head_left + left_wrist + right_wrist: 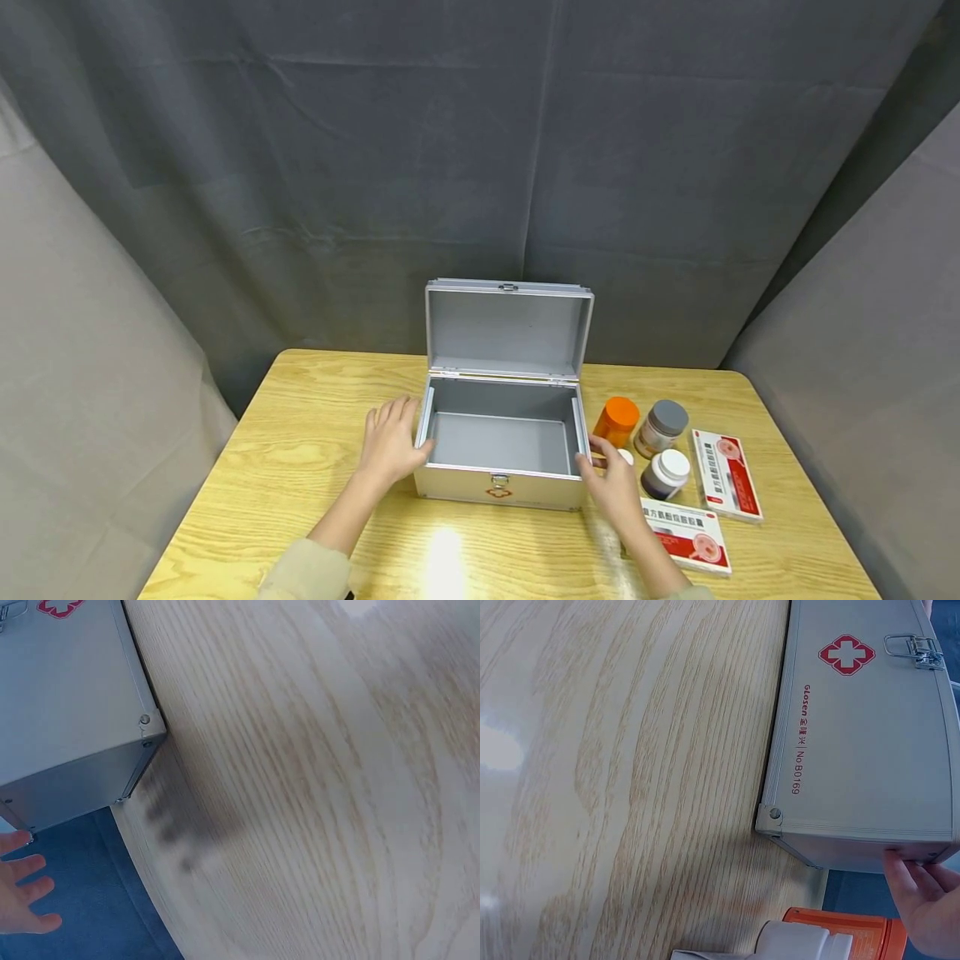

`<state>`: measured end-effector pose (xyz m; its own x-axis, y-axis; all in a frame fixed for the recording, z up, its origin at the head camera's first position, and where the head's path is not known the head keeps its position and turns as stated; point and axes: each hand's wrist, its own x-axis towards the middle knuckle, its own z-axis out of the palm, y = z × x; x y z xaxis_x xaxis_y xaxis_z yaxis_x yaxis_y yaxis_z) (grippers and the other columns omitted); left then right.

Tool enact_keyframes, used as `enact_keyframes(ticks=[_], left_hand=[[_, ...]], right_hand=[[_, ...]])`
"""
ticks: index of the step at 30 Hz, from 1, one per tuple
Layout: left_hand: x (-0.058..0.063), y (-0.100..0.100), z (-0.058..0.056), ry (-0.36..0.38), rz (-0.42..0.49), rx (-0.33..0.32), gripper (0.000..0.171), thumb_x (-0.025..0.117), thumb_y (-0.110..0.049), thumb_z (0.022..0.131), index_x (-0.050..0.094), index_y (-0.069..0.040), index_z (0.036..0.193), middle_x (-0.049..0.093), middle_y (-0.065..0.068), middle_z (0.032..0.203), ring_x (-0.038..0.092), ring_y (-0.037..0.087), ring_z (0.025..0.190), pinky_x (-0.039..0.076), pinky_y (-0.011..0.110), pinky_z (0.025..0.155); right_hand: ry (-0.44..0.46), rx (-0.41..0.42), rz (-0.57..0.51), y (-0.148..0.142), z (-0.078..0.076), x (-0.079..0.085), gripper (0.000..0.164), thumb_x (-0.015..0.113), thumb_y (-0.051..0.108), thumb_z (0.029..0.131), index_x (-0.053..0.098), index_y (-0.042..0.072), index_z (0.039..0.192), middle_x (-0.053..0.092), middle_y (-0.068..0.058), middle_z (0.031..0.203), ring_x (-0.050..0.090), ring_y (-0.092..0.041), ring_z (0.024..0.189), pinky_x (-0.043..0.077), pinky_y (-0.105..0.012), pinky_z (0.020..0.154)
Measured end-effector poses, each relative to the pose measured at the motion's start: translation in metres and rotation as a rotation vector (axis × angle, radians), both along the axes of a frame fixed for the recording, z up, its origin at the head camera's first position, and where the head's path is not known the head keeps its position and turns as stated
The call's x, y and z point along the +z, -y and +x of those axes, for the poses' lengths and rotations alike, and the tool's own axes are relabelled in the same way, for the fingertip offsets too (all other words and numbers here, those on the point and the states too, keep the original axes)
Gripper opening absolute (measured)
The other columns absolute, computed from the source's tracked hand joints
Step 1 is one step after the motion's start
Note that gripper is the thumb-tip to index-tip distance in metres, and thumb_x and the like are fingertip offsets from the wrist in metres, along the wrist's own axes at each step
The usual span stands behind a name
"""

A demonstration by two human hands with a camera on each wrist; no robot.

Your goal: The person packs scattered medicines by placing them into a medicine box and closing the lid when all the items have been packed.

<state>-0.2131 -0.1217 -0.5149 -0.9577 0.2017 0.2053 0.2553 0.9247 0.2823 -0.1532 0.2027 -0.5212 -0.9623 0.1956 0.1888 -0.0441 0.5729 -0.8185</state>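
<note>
A silver first-aid box with a red cross stands on the table, its lid raised at the back. Its inside is bare grey. By the box's left side is my left hand, fingers spread and thumb close to the rim. Those fingers look straight in the left wrist view. On the other side, my right hand touches the box near its front right corner. The right wrist view shows its fingertips against the side wall, just under the rim; the thumb is out of sight there.
Right of the box stand an orange bottle, a grey-capped bottle and a dark bottle with a white cap. Another white cap shows behind my right hand. Two red-and-white medicine boxes lie flat nearby. Grey curtains enclose the table.
</note>
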Motion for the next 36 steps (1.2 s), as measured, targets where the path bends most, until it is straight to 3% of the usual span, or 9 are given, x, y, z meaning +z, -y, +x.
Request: enact_keyframes(ticks=[12, 21, 31, 36], left_hand=[[-0.003, 0.0, 0.0, 0.134, -0.021, -0.015, 0.069, 0.056, -0.041, 0.08, 0.04, -0.006, 0.137, 0.04, 0.017, 0.137, 0.035, 0.035, 0.127, 0.019, 0.059, 0.103], [-0.003, -0.001, -0.001, 0.149, -0.046, -0.028, 0.066, 0.052, -0.04, 0.081, 0.038, -0.006, 0.136, 0.043, 0.017, 0.133, 0.039, 0.035, 0.122, 0.025, 0.057, 0.101], [-0.003, -0.001, -0.001, 0.164, -0.04, -0.024, 0.067, 0.052, -0.04, 0.082, 0.037, -0.007, 0.137, 0.042, 0.017, 0.135, 0.04, 0.035, 0.122, 0.026, 0.057, 0.1], [-0.004, -0.002, -0.001, 0.156, -0.028, -0.017, 0.065, 0.053, -0.039, 0.082, 0.038, -0.007, 0.137, 0.043, 0.018, 0.134, 0.041, 0.036, 0.121, 0.027, 0.057, 0.099]], right_hand=[[0.015, -0.014, -0.005, 0.001, 0.001, 0.001, 0.038, 0.062, 0.006, 0.083, 0.054, -0.008, 0.118, 0.06, -0.025, 0.109, 0.063, -0.034, 0.087, 0.051, -0.028, 0.069], [0.03, -0.004, 0.0, 0.001, 0.001, 0.002, 0.039, 0.062, 0.008, 0.084, 0.054, -0.006, 0.12, 0.059, -0.024, 0.113, 0.063, -0.033, 0.088, 0.05, -0.027, 0.069], [0.064, 0.016, 0.008, -0.002, 0.002, 0.004, 0.041, 0.06, 0.014, 0.087, 0.051, -0.003, 0.124, 0.059, -0.022, 0.113, 0.062, -0.032, 0.091, 0.051, -0.033, 0.072], [0.014, -0.003, 0.018, -0.012, -0.002, 0.011, 0.039, 0.058, 0.015, 0.088, 0.052, -0.002, 0.122, 0.061, -0.021, 0.11, 0.062, -0.032, 0.092, 0.051, -0.034, 0.077]])
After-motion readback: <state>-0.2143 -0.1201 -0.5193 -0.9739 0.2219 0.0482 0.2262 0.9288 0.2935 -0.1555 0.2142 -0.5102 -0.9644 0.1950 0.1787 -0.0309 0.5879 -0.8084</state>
